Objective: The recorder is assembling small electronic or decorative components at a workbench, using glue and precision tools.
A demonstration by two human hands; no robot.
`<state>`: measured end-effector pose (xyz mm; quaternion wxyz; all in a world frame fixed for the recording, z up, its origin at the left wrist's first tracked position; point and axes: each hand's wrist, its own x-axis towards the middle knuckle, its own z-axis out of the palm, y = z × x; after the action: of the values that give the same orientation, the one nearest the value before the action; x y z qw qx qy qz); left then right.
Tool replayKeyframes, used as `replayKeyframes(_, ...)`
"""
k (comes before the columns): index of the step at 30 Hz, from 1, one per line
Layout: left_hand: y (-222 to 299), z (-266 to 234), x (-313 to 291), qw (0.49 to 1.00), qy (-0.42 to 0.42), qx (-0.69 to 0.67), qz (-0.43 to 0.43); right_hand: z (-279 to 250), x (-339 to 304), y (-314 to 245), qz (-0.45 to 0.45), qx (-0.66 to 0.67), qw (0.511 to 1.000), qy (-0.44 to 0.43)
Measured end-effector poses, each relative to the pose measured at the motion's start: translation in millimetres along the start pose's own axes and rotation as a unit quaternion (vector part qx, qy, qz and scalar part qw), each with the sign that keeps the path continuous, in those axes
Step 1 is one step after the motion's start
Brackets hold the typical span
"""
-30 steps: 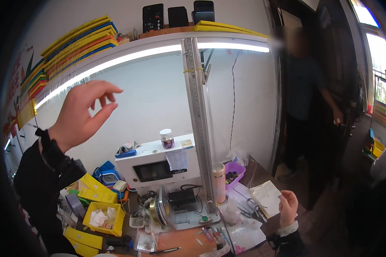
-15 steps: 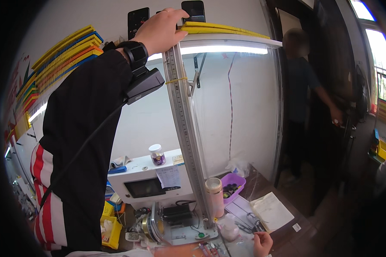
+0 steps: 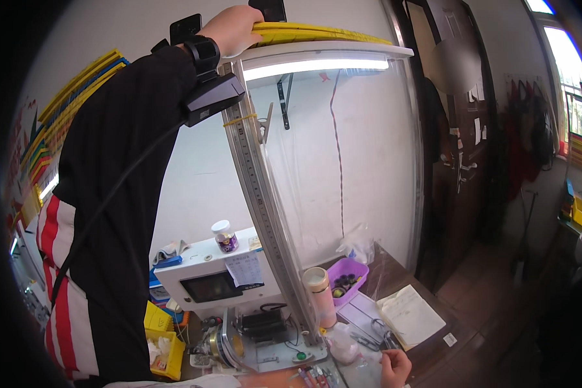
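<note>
My left hand (image 3: 234, 31) reaches up to the top of a clear-walled frame. Its fingers are closed round the end of some thin yellow trays (image 3: 317, 30) lying flat on the white shelf (image 3: 323, 53). Two dark phones stand behind the hand, one phone (image 3: 185, 27) to its left and another phone (image 3: 269, 9) just above its fingers. My right hand (image 3: 396, 367) rests low on the worktable with curled fingers. What it may hold is hidden. Close by lie scissors (image 3: 380, 324) and a clear plastic bag (image 3: 343, 343).
A white machine (image 3: 168, 284) with a dark screen stands below, a lidded jar (image 3: 225, 236) on top. To its right are a pink bottle (image 3: 320, 297), a purple basket (image 3: 349, 275) and an open notebook (image 3: 410, 317). A ruler-marked upright (image 3: 255, 194) rises between. Beyond is a dark door (image 3: 462, 129).
My left hand's fingers have gone from spread near a phone to closed round the yellow trays' end. The view has shifted, and the person by the door has moved back into the doorway, mostly hidden.
</note>
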<state>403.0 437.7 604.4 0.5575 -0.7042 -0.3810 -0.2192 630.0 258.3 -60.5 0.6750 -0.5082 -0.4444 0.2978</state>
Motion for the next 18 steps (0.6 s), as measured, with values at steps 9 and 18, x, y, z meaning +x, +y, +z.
replayKeyframes(9,6,-77,-32,0.96,0.258,-0.098,-0.045,5,3,16,-0.068,-0.036,0.997,0.016)
replayKeyframes(18,-23,-132,-155,0.942,0.185,-0.26,-0.104,-3,-14,-13,-0.087,0.066,0.991,0.079)
